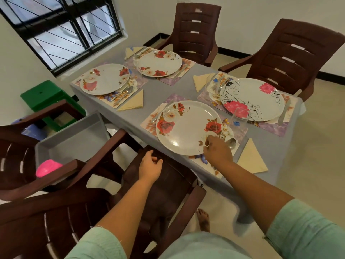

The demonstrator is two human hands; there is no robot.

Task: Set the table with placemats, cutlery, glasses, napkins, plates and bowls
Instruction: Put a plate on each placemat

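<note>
Under the right hand (217, 150), at the near plate's (186, 128) rim, the fingers curl down and I can't tell whether they pinch the rim or the half-hidden spoon (231, 142) and fork beside it. Brown chair (168, 176) blocks the near table edge, grey tub (74, 135) with something pink left. Left hand (150, 165) hangs loosely curled over the chair, holding nothing, well apart from the plate, folded napkin (252, 157) just right.

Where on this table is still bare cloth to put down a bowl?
The grey tablecloth is bare in the middle strip between the four floral placemats, and along the near right edge past the folded cream napkin. The right hand crowds the near red-rose plate, with cutlery and a glass beside it.
</note>
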